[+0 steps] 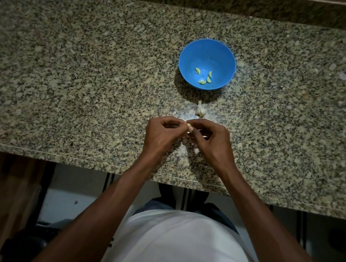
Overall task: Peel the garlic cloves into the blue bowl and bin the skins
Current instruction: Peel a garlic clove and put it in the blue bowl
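- Blue bowl — stands upright on the speckled granite table, taken here as the landmark; four peeled cloves lie on its floor, on the side nearer the person
- Garlic head remnant — rests on the table just on the person's side of the bowl, apart from its rim, stem tip pointing toward the bowl
- Garlic clove — held above the table, farther from the bowl than the remnant, pinched between both hands
- Left hand — fingers curled, thumb and fingertips clamped on the clove from the left
- Right hand — fingers curled, thumb and forefinger gripping the same clove from the right; the two hands meet at the clove
- Skin scraps — pale flakes on the table below and around the hands, on the side away from the bowl, one small piece lying between the wrists
- White shirt — fills the lower view, beyond the table's near edge
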A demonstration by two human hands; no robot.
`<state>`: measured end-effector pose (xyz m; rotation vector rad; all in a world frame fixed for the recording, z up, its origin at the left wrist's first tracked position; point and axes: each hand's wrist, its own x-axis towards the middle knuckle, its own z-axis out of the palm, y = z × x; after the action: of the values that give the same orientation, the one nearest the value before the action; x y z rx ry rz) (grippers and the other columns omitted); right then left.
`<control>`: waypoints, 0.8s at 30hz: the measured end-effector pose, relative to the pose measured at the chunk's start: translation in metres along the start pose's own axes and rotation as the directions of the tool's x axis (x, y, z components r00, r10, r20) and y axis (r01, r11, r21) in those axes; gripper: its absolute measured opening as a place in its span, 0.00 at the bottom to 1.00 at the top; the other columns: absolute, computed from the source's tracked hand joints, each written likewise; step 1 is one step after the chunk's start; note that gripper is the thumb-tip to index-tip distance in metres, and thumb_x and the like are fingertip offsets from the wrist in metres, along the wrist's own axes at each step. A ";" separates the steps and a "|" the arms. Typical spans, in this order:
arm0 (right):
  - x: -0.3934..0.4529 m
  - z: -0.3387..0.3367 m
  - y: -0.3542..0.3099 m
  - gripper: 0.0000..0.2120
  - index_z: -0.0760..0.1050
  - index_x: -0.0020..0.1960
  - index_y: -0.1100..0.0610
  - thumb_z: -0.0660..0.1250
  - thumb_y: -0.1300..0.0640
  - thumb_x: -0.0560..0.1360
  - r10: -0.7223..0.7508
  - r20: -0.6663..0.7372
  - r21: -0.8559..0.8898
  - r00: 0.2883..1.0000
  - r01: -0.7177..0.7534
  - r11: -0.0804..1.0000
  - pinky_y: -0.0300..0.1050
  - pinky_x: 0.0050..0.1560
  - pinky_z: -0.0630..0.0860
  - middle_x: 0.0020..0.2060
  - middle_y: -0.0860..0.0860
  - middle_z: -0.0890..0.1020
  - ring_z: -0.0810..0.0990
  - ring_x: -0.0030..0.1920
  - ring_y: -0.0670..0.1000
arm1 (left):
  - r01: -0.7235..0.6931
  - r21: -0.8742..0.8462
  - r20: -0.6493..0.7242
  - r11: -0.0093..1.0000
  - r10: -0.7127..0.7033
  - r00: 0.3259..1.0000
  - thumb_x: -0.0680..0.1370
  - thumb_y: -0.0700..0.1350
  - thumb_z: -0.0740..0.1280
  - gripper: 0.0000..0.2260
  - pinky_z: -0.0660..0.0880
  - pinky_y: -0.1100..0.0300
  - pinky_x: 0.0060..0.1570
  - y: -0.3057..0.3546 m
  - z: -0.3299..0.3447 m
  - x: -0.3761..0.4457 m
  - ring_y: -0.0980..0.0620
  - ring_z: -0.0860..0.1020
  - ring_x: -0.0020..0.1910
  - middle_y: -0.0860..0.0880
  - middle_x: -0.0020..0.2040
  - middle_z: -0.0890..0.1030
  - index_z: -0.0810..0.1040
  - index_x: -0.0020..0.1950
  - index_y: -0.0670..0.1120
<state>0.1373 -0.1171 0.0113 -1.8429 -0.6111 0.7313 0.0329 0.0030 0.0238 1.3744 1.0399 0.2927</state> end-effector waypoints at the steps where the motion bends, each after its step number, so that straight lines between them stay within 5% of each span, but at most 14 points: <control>1: -0.001 0.000 0.001 0.07 0.86 0.58 0.54 0.73 0.55 0.81 -0.009 0.001 -0.004 1.000 0.009 1.000 0.53 0.50 0.86 0.48 0.46 0.89 0.88 0.48 0.44 | 0.007 -0.003 0.000 1.000 -0.007 1.000 0.71 0.40 0.81 0.05 0.84 0.56 0.46 -0.001 0.001 0.000 0.50 0.87 0.43 0.48 0.40 0.88 0.87 0.43 0.46; 5: -0.002 0.002 0.004 0.07 0.86 0.57 0.55 0.73 0.56 0.81 0.041 0.005 0.087 0.999 -0.041 0.995 0.54 0.55 0.86 0.48 0.47 0.89 0.88 0.51 0.47 | 0.039 -0.039 -0.012 0.998 -0.040 0.999 0.74 0.40 0.79 0.03 0.80 0.67 0.41 -0.002 0.005 -0.001 0.57 0.86 0.40 0.51 0.38 0.87 0.86 0.44 0.45; 14: -0.005 0.000 0.005 0.11 0.83 0.60 0.63 0.73 0.61 0.80 0.251 0.145 0.463 0.957 -0.290 0.837 0.59 0.60 0.84 0.52 0.59 0.88 0.87 0.57 0.60 | 0.099 -0.145 -0.021 0.984 -0.103 0.994 0.77 0.39 0.75 0.04 0.82 0.61 0.42 -0.014 0.002 -0.001 0.54 0.83 0.38 0.43 0.40 0.86 0.86 0.49 0.39; 19: -0.004 0.003 0.006 0.10 0.84 0.59 0.62 0.74 0.60 0.79 0.302 0.146 0.497 0.942 -0.333 0.802 0.44 0.50 0.83 0.54 0.58 0.87 0.86 0.53 0.55 | 0.081 -0.156 -0.006 0.984 -0.083 0.997 0.78 0.39 0.75 0.04 0.82 0.60 0.44 -0.020 -0.003 0.000 0.52 0.84 0.40 0.41 0.44 0.87 0.86 0.51 0.39; 24: -0.004 0.002 0.001 0.09 0.83 0.59 0.63 0.73 0.61 0.80 0.310 0.138 0.496 0.941 -0.336 0.800 0.42 0.46 0.81 0.53 0.59 0.88 0.86 0.48 0.50 | 0.076 -0.228 0.055 0.971 -0.065 0.996 0.79 0.36 0.72 0.06 0.83 0.58 0.49 -0.017 -0.005 -0.002 0.48 0.84 0.45 0.37 0.48 0.87 0.86 0.55 0.37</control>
<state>0.1336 -0.1189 0.0104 -1.4341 -0.0971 1.0571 0.0220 0.0007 0.0104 1.1288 0.9814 0.3159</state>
